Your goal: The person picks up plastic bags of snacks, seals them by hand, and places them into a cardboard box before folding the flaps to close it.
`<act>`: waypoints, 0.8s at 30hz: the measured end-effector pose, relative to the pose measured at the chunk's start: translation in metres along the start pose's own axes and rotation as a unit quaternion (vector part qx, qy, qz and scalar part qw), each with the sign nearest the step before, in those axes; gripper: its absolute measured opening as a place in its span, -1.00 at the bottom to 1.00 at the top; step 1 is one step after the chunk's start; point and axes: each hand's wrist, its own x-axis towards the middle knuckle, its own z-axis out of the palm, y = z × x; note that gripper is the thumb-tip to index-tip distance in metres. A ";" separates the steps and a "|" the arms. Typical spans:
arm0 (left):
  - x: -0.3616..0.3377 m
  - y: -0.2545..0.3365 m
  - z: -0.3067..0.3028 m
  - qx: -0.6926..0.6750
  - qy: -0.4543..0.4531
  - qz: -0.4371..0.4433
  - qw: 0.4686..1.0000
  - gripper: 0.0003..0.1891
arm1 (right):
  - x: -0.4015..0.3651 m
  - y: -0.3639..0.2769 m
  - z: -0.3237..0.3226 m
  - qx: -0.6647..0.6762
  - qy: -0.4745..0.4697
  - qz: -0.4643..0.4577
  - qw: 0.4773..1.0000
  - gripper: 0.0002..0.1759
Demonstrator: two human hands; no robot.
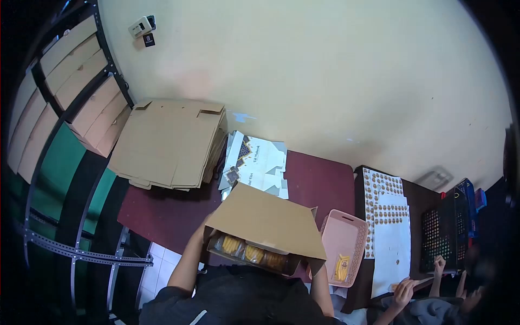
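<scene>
A brown cardboard box (265, 222) is at the front of the maroon table (319, 176), close to my body, its lid partly raised. Through the open near side show clear packs of yellow food (253, 253) in a row. My left forearm reaches to the box's left side and my right forearm to its right side. The fingers of both hands are hidden by the cardboard. Just right of the box stands a pink basket (355, 242) with one yellow pack (342, 268) in it.
Flattened cardboard (168, 143) is stacked at the back left, beside printed white sheets (262, 162). Boxes (81, 70) fill a metal rack on the left. At right are sticker sheets (387, 216), a dark crate (444, 227) and other people's hands (403, 292).
</scene>
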 end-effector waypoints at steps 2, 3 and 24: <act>-0.002 -0.011 0.000 -0.039 -0.029 -0.011 0.999 -0.68 | -0.004 0.034 -0.006 0.061 0.021 0.070 0.995 -0.60; 0.007 -0.009 -0.001 -0.058 -0.044 -0.017 0.997 -0.68 | 0.000 -0.022 -0.011 0.186 -0.036 0.064 0.980 -0.51; -0.001 0.022 0.037 0.057 -0.020 -0.009 0.998 -0.42 | -0.010 -0.056 0.028 -0.090 -0.138 0.289 0.943 -0.52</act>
